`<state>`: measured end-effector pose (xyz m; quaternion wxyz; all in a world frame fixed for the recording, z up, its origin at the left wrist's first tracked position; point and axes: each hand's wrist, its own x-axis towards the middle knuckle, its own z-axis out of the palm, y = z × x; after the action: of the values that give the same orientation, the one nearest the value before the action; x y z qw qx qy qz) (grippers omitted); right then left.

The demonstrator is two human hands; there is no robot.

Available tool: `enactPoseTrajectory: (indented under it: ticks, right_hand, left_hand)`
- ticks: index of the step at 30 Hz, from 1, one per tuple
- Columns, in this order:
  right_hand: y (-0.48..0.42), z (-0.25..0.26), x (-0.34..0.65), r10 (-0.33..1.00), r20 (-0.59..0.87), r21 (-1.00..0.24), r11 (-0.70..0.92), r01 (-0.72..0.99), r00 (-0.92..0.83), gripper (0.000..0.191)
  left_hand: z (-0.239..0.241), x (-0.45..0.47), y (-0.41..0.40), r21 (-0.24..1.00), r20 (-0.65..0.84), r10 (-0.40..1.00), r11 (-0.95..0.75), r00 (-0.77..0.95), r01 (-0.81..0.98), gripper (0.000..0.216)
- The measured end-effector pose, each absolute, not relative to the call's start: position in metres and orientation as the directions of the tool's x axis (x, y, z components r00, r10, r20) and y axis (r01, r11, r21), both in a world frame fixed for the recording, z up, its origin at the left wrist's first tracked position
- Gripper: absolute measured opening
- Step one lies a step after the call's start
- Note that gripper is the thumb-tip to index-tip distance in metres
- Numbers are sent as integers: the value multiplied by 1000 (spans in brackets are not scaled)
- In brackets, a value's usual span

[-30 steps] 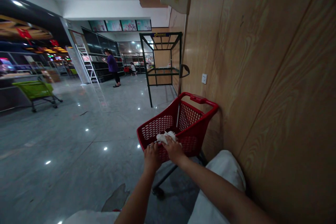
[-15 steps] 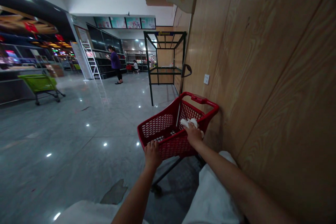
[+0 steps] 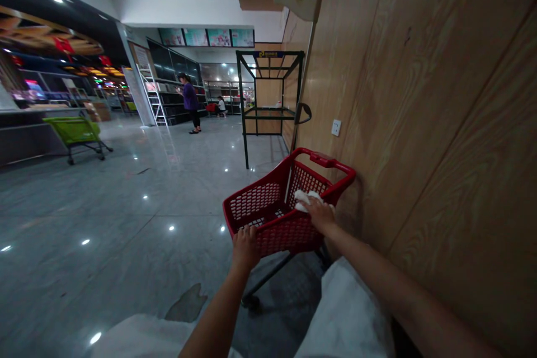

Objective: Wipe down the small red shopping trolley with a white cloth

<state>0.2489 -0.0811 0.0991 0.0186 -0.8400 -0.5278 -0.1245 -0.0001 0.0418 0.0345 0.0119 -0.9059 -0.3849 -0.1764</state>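
Since a second ago, the bare right hand (image 3: 322, 217) has shifted along the near rim of the red plastic lattice-sided shopping cart (image 3: 285, 236), away from the bare left hand (image 3: 246, 248) and toward the handle end. Its fingers are closed on a crumpled white cloth (image 3: 302, 198) at that rim. The left fingers curl over the same rim, farther forward. The cart stands on the glossy grey floor (image 3: 126, 235), beside the wood-grain wall (image 3: 403, 123).
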Motion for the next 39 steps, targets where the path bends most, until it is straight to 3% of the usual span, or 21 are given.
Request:
enactPoseTrajectory:
  ticks: [5, 9, 12, 18, 23, 28, 34, 39]
  right_hand:
    - [-84, 117, 266, 804, 249, 33, -564, 825, 540, 46]
    - [-55, 90, 190, 866, 223, -120, -432, 894, 448, 42]
    - [-34, 67, 127, 920, 213, -162, -298, 941, 328, 46]
    - [-42, 58, 142, 968, 215, 23, -138, 990, 130, 53]
    - [-80, 87, 237, 906, 230, 148, -393, 908, 355, 52]
    - [-80, 94, 235, 847, 227, 85, -510, 856, 481, 53]
    - [-42, 59, 122, 923, 208, -64, -317, 946, 323, 51]
    - [-48, 59, 139, 974, 197, 27, -119, 993, 112, 54]
  left_hand:
    - [40, 9, 36, 102, 293, 713, -685, 637, 721, 45]
    - [39, 16, 33, 90, 291, 713, -685, 638, 723, 53]
    - [35, 17, 34, 81, 297, 715, -679, 633, 730, 54]
    - [32, 9, 43, 91, 278, 683, -719, 676, 689, 60]
    - [40, 10, 39, 111, 264, 704, -701, 659, 705, 56]
    - [45, 22, 26, 105, 252, 734, -668, 630, 736, 56]
    - [39, 24, 25, 93, 276, 720, -679, 637, 728, 53]
    - [34, 10, 38, 100, 319, 678, -719, 663, 687, 49]
